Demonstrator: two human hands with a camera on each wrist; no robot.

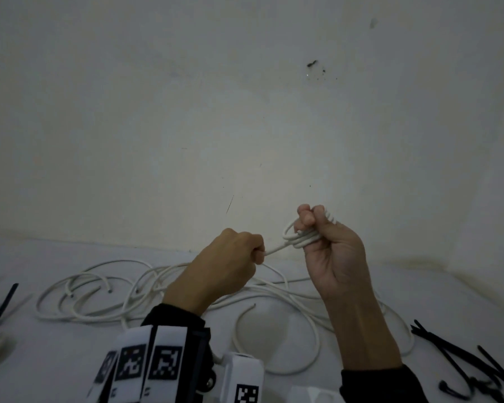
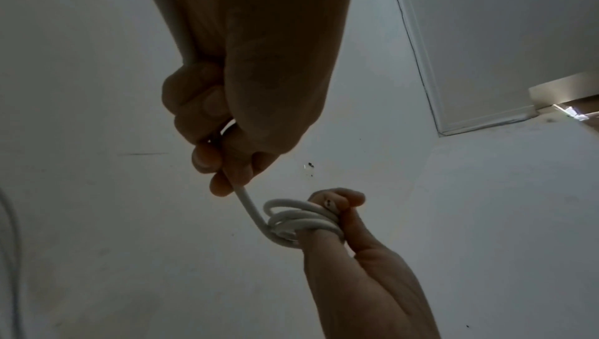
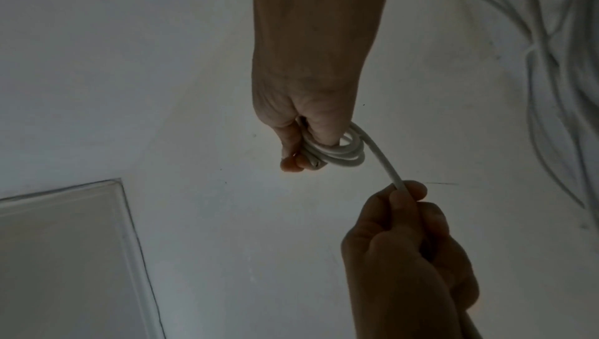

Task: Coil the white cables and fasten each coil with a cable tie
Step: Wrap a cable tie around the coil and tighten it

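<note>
The right hand (image 1: 329, 251) holds a small coil (image 1: 298, 238). The left hand (image 1: 230, 263) pinches the cable (image 2: 249, 206). Only the head view shows black ties (image 1: 460, 362) on the surface (image 1: 448, 301).

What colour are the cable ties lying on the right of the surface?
Black; the cable ties show best in the head view.

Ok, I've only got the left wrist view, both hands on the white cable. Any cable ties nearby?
Observer: Yes, a bunch of black cable ties lies on the surface, right of the right hand.
Operator: How much cable is left?
Observer: Cannot tell for this one; loose white cables sprawl in loops beneath and beside the left hand.
Operator: Anything at the far left?
Observer: One more black tie lies there.
</note>
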